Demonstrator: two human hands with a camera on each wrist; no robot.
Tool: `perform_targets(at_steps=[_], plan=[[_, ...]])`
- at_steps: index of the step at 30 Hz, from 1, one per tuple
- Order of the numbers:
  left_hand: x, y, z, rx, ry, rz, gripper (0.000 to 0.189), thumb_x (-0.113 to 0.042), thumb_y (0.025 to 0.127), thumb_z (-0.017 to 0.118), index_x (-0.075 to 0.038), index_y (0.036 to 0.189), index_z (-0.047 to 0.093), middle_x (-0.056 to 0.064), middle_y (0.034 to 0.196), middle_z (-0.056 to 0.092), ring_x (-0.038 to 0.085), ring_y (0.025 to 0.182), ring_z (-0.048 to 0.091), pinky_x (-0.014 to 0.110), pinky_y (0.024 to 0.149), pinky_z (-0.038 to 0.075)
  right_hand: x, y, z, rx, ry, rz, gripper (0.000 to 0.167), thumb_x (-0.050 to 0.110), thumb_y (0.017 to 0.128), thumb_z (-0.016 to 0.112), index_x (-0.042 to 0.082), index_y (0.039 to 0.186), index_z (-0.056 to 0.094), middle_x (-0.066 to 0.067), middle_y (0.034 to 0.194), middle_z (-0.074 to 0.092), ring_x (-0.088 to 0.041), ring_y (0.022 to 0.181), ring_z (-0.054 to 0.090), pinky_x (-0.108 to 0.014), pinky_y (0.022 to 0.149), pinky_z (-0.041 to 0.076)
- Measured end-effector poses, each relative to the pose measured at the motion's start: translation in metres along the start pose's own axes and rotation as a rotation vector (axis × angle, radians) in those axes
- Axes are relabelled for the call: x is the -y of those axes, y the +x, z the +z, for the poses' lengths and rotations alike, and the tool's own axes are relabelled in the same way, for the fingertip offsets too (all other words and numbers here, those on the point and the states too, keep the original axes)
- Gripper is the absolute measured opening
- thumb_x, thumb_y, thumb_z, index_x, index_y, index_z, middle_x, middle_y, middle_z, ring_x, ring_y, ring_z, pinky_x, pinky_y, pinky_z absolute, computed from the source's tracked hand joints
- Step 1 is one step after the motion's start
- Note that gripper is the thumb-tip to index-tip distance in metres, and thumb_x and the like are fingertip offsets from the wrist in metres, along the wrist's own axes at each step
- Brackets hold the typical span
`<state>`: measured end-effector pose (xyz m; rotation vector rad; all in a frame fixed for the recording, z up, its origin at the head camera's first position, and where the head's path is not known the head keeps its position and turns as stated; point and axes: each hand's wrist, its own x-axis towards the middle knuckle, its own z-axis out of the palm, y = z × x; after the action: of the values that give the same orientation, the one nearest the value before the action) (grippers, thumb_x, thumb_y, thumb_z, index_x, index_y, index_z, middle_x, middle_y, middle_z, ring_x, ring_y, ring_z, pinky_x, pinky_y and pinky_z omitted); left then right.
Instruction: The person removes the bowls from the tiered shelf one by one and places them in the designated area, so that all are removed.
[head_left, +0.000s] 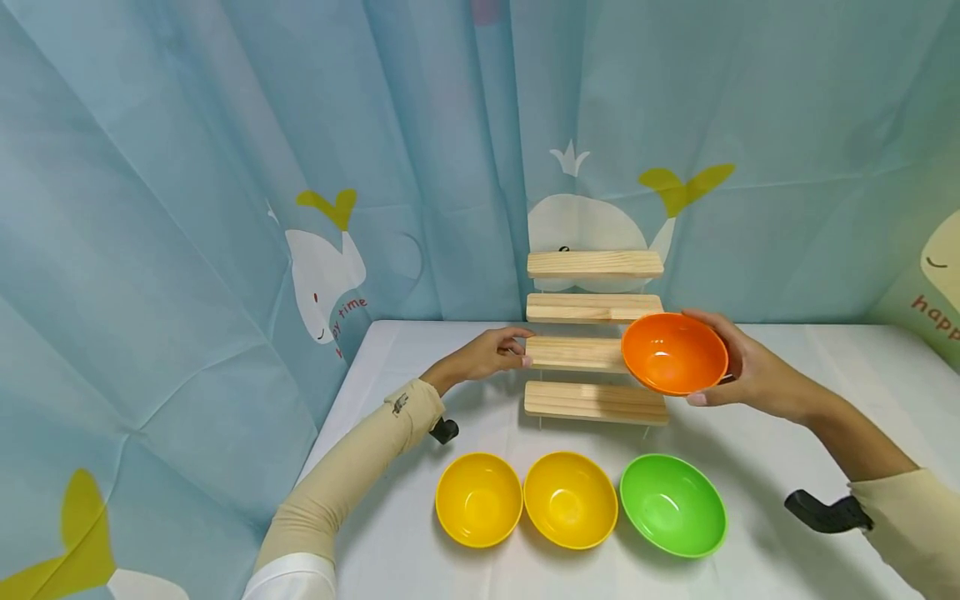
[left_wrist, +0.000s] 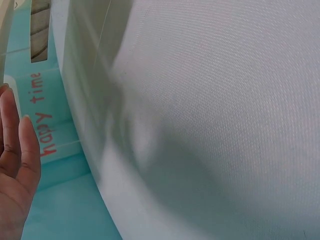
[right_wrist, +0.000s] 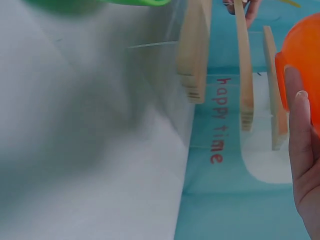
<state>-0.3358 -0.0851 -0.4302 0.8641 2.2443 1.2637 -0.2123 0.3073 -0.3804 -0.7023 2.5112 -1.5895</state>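
In the head view, my right hand [head_left: 761, 375] holds an orange bowl [head_left: 675, 353] by its right side, thumb at the near side and fingers behind. The bowl is tilted, its inside facing the camera, in front of the right end of a stepped wooden shelf rack [head_left: 596, 402]. My left hand [head_left: 487, 354] pinches the left end of a middle plank, thumb and fingers on either side. In the right wrist view, the orange bowl [right_wrist: 305, 65] appears beside the right hand [right_wrist: 305, 155]. The left wrist view shows part of the left hand [left_wrist: 20, 165].
Two yellow bowls [head_left: 479, 500] and a green bowl [head_left: 672, 506] stand in a row on the white tabletop [head_left: 390, 517], in front of the rack. A blue curtain [head_left: 442, 167] with whale prints hangs behind the table and along its left side.
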Motion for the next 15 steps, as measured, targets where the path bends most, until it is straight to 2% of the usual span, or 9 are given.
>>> perform_targets(at_steps=[8,15], plan=[[0.000,0.001,0.001,0.000,-0.009,-0.005,0.056,-0.021,0.100,0.065,-0.008,0.150,0.044,0.014,0.116,0.067,0.045,0.111,0.062,0.026,0.086,0.052,-0.010,-0.024,-0.002,0.007,-0.007,-0.015,0.098,-0.012,0.078,0.075,0.011,0.157,0.022,0.010,0.138,0.046,-0.003,0.110,0.059,-0.028,0.076,0.061],[-0.002,-0.001,0.000,0.008,-0.008,0.000,0.060,-0.021,0.100,0.065,-0.004,0.152,0.041,0.016,0.117,0.067,0.045,0.111,0.062,0.027,0.088,0.052,-0.018,-0.043,-0.004,0.030,-0.007,-0.018,0.098,-0.010,0.079,0.073,0.013,0.158,0.021,0.011,0.141,0.045,-0.002,0.113,0.057,-0.029,0.077,0.061]])
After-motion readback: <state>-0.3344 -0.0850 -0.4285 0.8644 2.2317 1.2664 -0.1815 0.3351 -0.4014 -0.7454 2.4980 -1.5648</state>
